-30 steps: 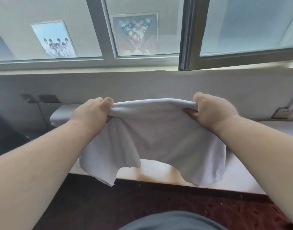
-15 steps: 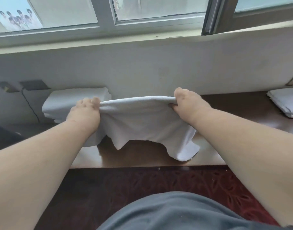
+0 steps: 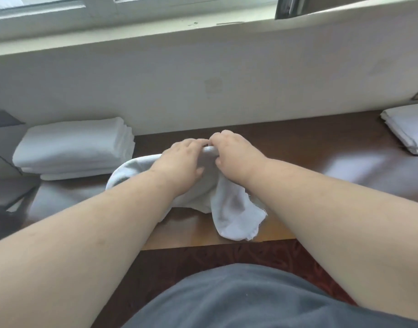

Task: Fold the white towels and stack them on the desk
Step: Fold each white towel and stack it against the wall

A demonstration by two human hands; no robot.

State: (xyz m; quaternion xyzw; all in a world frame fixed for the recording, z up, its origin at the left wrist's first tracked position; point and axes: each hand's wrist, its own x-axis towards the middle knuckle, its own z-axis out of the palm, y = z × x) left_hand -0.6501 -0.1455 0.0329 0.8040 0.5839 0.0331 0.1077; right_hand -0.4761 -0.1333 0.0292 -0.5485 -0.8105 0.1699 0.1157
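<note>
Head view: left hand and right hand are side by side, nearly touching, both gripping the top edge of 1 towel. Towel hangs bunched under them, its lower end draped on the worktop near the front edge. Folded stack sits at left by the wall; second stack far right.

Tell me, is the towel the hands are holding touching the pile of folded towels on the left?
Cannot tell. In the head view the held towel bulges up close beside the folded towel stack, but no clear gap or contact shows.
</note>
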